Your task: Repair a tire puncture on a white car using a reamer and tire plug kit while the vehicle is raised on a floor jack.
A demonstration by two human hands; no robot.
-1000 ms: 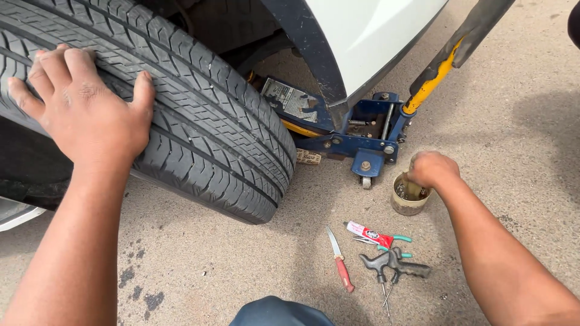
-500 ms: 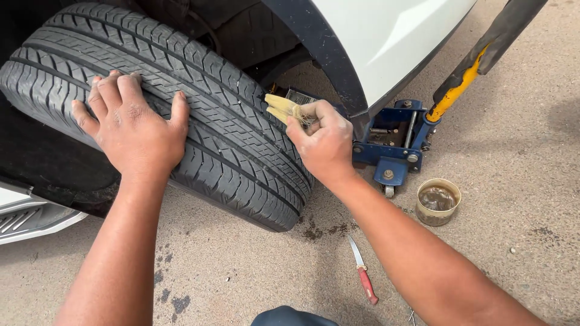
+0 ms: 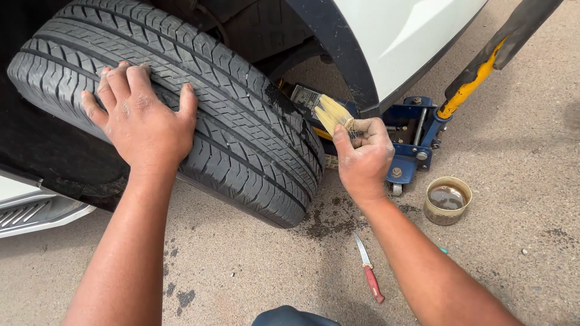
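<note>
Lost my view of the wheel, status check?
Left hand flat on tyre tread. Right hand holds brush, bristles at wet tread patch. Tin and knife on ground, clear of hands.

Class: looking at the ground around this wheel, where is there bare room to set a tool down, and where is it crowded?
Bare concrete lies right of the tin, and below the tyre left of the knife. It is crowded between tyre, right hand and jack.
</note>
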